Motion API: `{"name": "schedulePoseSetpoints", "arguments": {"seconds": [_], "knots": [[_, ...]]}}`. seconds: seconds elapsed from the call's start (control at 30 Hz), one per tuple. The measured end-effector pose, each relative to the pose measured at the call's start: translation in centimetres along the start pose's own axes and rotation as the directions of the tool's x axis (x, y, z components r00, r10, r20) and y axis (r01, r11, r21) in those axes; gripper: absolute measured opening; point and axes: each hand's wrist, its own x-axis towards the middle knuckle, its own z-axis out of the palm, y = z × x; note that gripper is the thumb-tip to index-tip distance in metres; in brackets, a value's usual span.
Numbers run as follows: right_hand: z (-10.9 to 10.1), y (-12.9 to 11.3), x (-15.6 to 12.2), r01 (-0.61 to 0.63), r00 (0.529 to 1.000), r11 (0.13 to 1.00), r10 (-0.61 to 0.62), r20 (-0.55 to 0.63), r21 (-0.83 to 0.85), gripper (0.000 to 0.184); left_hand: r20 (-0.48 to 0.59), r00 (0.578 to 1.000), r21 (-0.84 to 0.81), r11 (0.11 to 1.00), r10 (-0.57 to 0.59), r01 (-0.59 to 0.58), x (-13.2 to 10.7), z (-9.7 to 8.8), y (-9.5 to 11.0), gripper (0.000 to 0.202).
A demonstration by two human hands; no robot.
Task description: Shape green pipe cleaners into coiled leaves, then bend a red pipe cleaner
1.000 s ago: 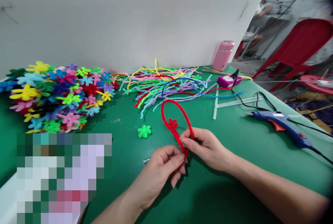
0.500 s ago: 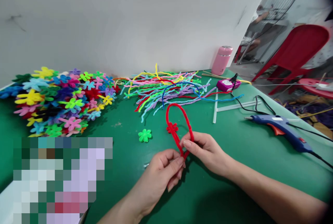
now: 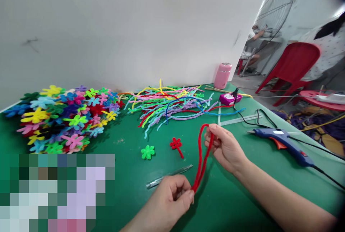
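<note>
A red pipe cleaner (image 3: 199, 153), bent into a long narrow loop, is stretched between my two hands. My left hand (image 3: 172, 198) pinches its lower end, where the two strands come together. At the top bend, the fingers of my right hand (image 3: 223, 145) are closed on the loop. Beyond my left hand lie a red pipe-cleaner flower (image 3: 176, 143) with a short stem and a green flower (image 3: 147, 152) without a visible stem. A clear pen-like stick (image 3: 172, 176) rests on the green table (image 3: 129, 174), partly behind my left hand.
Finished-looking colourful flowers (image 3: 67, 120) are heaped at left. Loose pipe cleaners (image 3: 172, 104) lie in a pile at the back. On the right are a blue glue gun (image 3: 283, 140) with its cord, clear glue sticks (image 3: 239, 119), a purple box (image 3: 230, 98) and a pink bottle (image 3: 223, 75).
My hands have drawn apart, right hand up to the top bend, left hand lower. The red loop is now narrower and stretched. The camera view has tilted up.
</note>
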Motion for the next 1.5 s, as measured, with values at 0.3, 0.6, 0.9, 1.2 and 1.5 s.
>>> {"name": "schedulePoseSetpoints", "arguments": {"seconds": [0.3,0.6,0.9,1.2,1.5], "knots": [[-0.1,-0.2,0.1,0.007,0.999,0.996,-0.004,0.035,-0.085,0.024,0.021,1.000,0.002,1.000,0.014,-0.014,0.1,0.0,-0.4,0.026],[-1.7,-0.3,1.3,0.520,0.823,0.393,-0.470,0.320,-0.759,0.007,0.060,0.998,-0.013,1.000,0.012,-0.011,-0.3,-0.3,-0.3,0.023],[-2.0,-1.1,2.3,0.158,0.985,0.931,-0.128,0.112,-0.330,0.020,-0.052,0.999,-0.120,0.993,-0.006,-0.001,-0.4,-1.3,0.3,0.029],[-0.4,-0.4,1.6,0.132,0.988,0.985,-0.140,-0.060,-0.113,0.026,-0.233,0.965,-0.051,0.989,0.121,-0.137,-0.5,0.2,-0.1,0.032],[0.9,0.4,0.2,0.093,0.993,0.992,-0.099,-0.065,-0.080,0.026,-0.371,0.906,0.132,0.978,0.202,-0.164,-1.6,4.9,-1.5,0.032]]}}
